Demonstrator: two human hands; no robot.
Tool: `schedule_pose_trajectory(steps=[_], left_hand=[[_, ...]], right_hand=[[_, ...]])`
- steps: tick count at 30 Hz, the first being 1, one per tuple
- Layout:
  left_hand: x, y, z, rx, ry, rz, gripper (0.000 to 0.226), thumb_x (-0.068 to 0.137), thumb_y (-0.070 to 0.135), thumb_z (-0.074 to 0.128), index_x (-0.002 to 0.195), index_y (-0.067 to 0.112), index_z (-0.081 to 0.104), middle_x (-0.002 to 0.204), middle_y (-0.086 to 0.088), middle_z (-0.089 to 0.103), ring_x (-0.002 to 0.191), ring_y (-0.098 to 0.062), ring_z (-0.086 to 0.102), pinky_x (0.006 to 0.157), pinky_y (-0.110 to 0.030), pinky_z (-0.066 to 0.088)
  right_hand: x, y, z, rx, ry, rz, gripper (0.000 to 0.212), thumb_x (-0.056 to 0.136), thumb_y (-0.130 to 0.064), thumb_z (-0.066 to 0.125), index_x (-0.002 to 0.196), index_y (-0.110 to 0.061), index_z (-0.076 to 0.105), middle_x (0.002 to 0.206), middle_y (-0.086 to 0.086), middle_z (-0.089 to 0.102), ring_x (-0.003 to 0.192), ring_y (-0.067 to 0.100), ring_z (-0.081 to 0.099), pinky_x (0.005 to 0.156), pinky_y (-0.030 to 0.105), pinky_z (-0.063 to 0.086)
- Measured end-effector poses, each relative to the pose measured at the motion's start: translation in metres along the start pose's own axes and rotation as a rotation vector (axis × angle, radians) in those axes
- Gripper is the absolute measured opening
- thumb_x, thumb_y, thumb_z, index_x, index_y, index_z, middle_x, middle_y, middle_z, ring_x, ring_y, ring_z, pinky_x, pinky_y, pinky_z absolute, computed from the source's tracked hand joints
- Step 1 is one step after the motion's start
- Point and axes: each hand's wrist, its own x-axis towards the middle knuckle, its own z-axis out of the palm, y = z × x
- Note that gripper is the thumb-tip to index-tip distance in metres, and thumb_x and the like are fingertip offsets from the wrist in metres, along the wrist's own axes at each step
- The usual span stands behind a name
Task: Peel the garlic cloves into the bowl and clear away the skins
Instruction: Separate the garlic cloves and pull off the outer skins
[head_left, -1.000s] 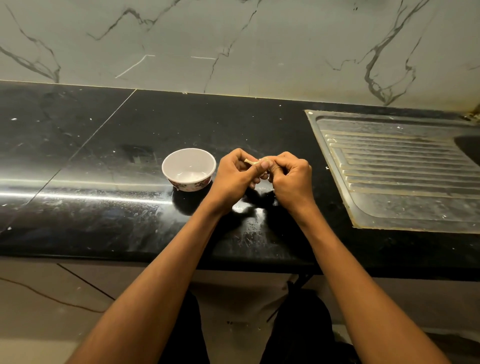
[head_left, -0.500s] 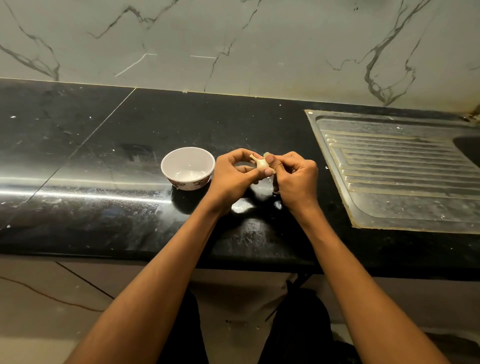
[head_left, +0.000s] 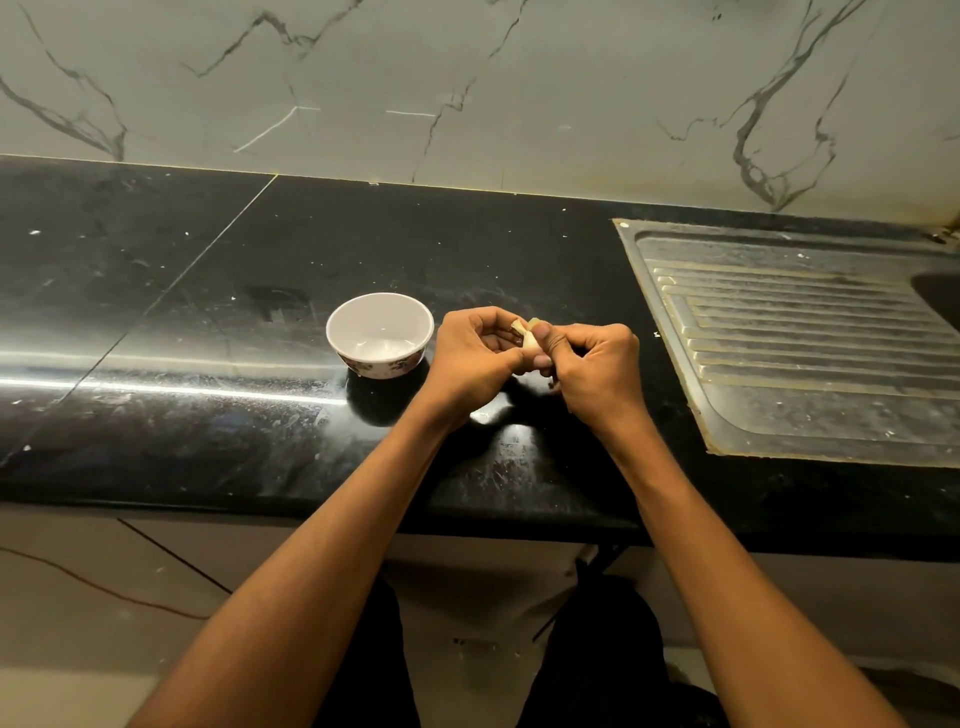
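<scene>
Both hands together above the black countertop (head_left: 208, 426), a little right of centre and nearer its front edge than the wall. Garlic clove (head_left: 530, 340) pinched between them, held off the surface. Left hand (head_left: 475, 358) curled round the clove from the left, thumb laid along its lower side, fingers folded over the top. Right hand (head_left: 597, 366) curled too, thumb tip pressed on the clove's right flank, remaining fingers tucked under. Pale clove body showing between the two thumbs; brownish tip, possibly loose skin, poking up at the top, too small to tell which.

White bowl (head_left: 381, 335) upright on the countertop just left of the left hand, close but apart from it, floral band round the outer wall. Contents hard to judge through the glare on its floor.

Metal drainboard (head_left: 810, 338) set into the countertop toward the right edge, ribbed. Pale specks scattered across the dark surface. Marbled wall (head_left: 467, 88) along the back edge.
</scene>
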Motion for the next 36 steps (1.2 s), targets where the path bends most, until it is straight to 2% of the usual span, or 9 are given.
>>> schedule_pose_trajectory(steps=[2,4,7,11,13,18,27,32,36], left_hand=[[-0.001,0.001,0.001,0.004,-0.003,0.005,0.031,0.069,-0.015,0.084,0.092,0.001,0.070,0.081,-0.015,0.073,0.071,-0.014,0.073,0.069,-0.022,0.058],[-0.001,0.001,0.001,0.000,-0.009,0.005,0.031,0.071,-0.016,0.082,0.096,-0.003,0.070,0.083,-0.016,0.073,0.071,-0.013,0.073,0.069,-0.021,0.058],[-0.001,0.003,-0.001,-0.022,-0.018,0.016,0.031,0.075,-0.013,0.080,0.102,-0.008,0.067,0.088,-0.019,0.074,0.074,-0.015,0.074,0.071,-0.023,0.059],[0.001,0.004,-0.002,-0.061,-0.034,0.014,0.026,0.081,-0.011,0.075,0.102,0.000,0.066,0.087,-0.011,0.073,0.077,-0.013,0.071,0.074,-0.026,0.056],[0.002,0.002,-0.003,-0.089,-0.044,0.006,0.025,0.083,-0.012,0.072,0.102,0.001,0.064,0.087,-0.010,0.073,0.080,-0.017,0.070,0.079,-0.033,0.054],[0.003,0.002,-0.003,-0.097,-0.051,-0.004,0.025,0.080,-0.010,0.066,0.101,0.003,0.061,0.082,-0.005,0.069,0.072,-0.008,0.064,0.062,-0.020,0.047],[0.004,0.000,-0.002,-0.085,-0.053,0.003,0.031,0.069,0.002,0.062,0.099,0.005,0.061,0.080,-0.008,0.058,0.068,-0.006,0.054,0.060,-0.017,0.044],[0.006,-0.002,-0.002,-0.084,-0.058,0.004,0.030,0.068,0.002,0.062,0.098,0.008,0.062,0.087,-0.015,0.055,0.073,-0.013,0.050,0.060,-0.019,0.042],[0.006,-0.003,-0.002,-0.046,-0.058,0.004,0.028,0.068,0.004,0.063,0.095,0.011,0.062,0.087,-0.016,0.056,0.078,-0.022,0.049,0.061,-0.023,0.042]], right_hand=[[0.000,0.003,0.003,-0.066,0.030,-0.044,0.028,0.098,-0.025,0.071,0.077,-0.010,0.081,0.059,0.002,0.069,0.052,0.027,0.063,0.046,0.044,0.051],[0.000,0.002,0.003,-0.077,0.045,-0.068,0.027,0.099,-0.024,0.070,0.079,-0.010,0.082,0.060,0.001,0.069,0.052,0.026,0.063,0.047,0.045,0.051],[0.000,-0.003,0.002,-0.003,0.031,-0.019,0.028,0.101,-0.026,0.068,0.079,-0.012,0.080,0.058,-0.004,0.068,0.048,0.017,0.059,0.047,0.035,0.049],[0.001,-0.004,0.001,0.162,-0.049,0.129,0.033,0.106,-0.023,0.058,0.087,-0.001,0.073,0.060,0.016,0.062,0.045,0.020,0.051,0.040,0.028,0.042],[0.002,-0.004,0.000,0.221,-0.084,0.164,0.026,0.107,-0.014,0.054,0.097,0.000,0.073,0.064,0.015,0.063,0.046,0.018,0.051,0.038,0.026,0.043],[0.003,-0.002,-0.001,0.269,-0.174,0.201,0.020,0.106,-0.001,0.052,0.112,-0.004,0.070,0.072,0.007,0.065,0.053,0.012,0.054,0.045,0.024,0.047],[0.002,-0.004,-0.009,0.237,-0.156,0.169,0.012,0.099,0.006,0.055,0.104,-0.004,0.061,0.077,0.017,0.073,0.055,0.022,0.059,0.045,0.031,0.049],[0.003,-0.001,-0.014,0.145,-0.063,0.115,0.009,0.093,0.002,0.069,0.092,-0.003,0.076,0.075,0.013,0.076,0.054,0.021,0.064,0.047,0.029,0.052],[0.005,0.000,-0.012,0.193,-0.012,0.141,0.012,0.088,0.007,0.074,0.093,-0.002,0.080,0.089,0.012,0.074,0.062,0.024,0.072,0.057,0.031,0.060]])
